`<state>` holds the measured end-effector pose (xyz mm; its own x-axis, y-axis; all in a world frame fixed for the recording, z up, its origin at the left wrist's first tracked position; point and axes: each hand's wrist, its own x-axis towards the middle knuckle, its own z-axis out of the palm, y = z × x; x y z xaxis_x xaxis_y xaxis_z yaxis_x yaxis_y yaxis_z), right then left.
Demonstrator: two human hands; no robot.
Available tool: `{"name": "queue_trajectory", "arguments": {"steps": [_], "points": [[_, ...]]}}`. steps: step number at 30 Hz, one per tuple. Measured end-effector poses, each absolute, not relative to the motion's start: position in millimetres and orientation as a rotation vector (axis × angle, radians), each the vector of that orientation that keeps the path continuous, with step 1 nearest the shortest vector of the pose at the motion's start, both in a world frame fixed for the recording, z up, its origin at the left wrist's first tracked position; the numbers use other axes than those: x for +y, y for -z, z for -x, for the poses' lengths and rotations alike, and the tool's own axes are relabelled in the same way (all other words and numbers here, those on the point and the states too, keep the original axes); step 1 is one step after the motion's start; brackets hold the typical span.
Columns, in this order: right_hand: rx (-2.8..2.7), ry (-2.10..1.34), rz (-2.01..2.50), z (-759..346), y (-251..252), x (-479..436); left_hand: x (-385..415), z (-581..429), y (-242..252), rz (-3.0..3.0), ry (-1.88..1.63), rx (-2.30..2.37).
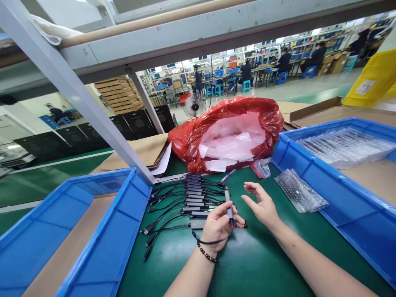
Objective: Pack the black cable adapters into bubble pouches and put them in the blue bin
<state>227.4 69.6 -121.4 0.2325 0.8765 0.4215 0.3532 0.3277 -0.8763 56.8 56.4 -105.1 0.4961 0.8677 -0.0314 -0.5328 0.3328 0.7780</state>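
My left hand (218,227), with a beaded bracelet at the wrist, grips a small grey cable adapter (228,200). Its black cable loops down past the palm. To the right of it my right hand (261,202) hovers over the table, fingers apart and nothing in them. A column of similar grey adapters (195,197) with black cables lies on the green table, just left of and beyond my left hand. Right of my right hand rests a bubble-wrap bag (300,190), against the blue bin.
A red plastic bag (188,142) holding white and clear sleeves stands behind the adapters. One blue bin (102,243) is at left; another blue bin (328,181) at right holds a row of bubble-wrapped packs (346,146). A slanted metal post (93,119) rises at left, under a shelf beam.
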Motion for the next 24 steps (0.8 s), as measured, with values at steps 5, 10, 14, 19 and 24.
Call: {"name": "queue_trajectory", "arguments": {"steps": [5, 10, 14, 19, 24], "points": [[-1.516, -1.090, 1.100, -210.1, 124.0, 59.4, 58.8, -63.2, 105.4, -0.991, -1.266, 0.721], [-1.417, -1.477, 1.087, -186.0, 120.9, 51.3, 59.2, -63.2, 105.9, -0.950, -1.314, 0.867], [-1.308, -1.570, 1.082, -179.6, 119.9, 50.2, 60.3, -63.2, 110.2, -0.943, -1.286, 0.869], [-1.290, -1.710, 1.041, -173.1, 125.4, 46.7, 61.9, -63.0, 113.7, -0.894, -1.286, 0.854], [-1.682, -1.366, 1.213, -176.0, 126.4, 44.5, 64.5, -62.3, 108.1, -0.815, -1.374, 0.858]]}}
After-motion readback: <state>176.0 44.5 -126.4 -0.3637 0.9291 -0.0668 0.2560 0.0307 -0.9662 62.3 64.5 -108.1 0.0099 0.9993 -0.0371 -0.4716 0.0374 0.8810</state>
